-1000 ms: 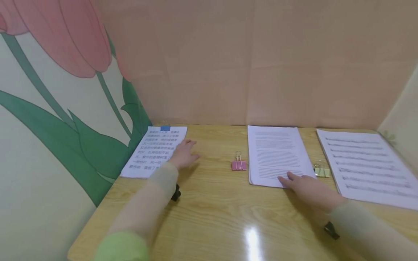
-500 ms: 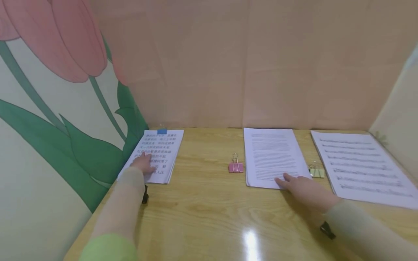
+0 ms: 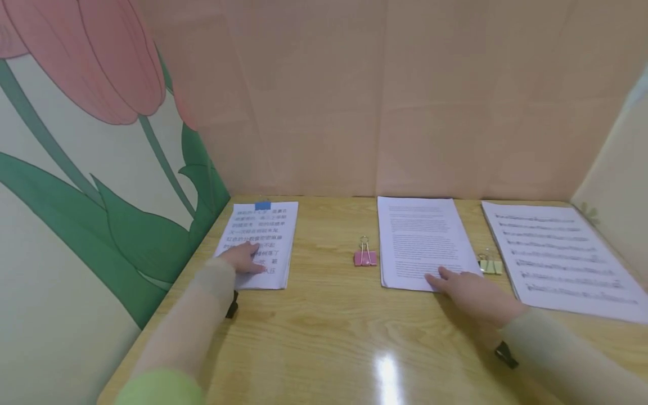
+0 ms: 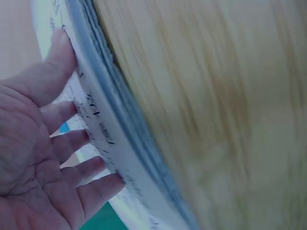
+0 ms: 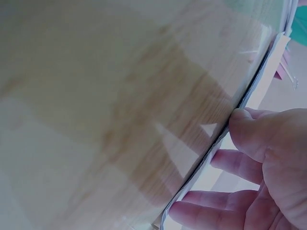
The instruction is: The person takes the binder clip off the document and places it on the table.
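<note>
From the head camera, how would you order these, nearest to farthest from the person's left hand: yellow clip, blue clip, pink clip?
1. Blue clip: top of the left stack.
2. Pink clip: left of the middle stack.
3. Yellow clip: between middle stack and sheet music.

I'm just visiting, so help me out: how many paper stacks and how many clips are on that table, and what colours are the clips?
Paper stacks: 3 (left stack, middle stack, right stack)
Clips: 3 (blue clip, pink clip, yellow clip)
Total: 6
</note>
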{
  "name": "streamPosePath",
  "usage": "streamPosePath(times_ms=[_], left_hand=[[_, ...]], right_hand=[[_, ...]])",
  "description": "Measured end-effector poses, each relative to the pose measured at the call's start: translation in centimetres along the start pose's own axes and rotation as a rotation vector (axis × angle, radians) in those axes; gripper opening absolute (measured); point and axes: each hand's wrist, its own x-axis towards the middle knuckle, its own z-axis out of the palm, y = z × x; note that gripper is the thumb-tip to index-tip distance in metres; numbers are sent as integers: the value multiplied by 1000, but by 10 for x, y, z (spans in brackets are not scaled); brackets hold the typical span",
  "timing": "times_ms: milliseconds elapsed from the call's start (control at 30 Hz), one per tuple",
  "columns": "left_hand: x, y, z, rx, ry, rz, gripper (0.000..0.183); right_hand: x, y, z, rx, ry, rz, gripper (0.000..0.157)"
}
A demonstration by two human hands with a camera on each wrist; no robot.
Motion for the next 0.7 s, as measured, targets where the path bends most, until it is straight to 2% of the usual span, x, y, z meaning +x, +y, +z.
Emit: streamPosePath(times_ms=[133,300,700], left_hand=[[-9,25,5,42,-5,44,74],[-23,51,13,96,1,99,76],[-59,90,36,159,0,133,81]], right_hand=[[0,-1,-1,-22,6,-19,43],[-1,-1,-1,-34,19,-31,43],[-2,0,-1,-14,26,-29,42]])
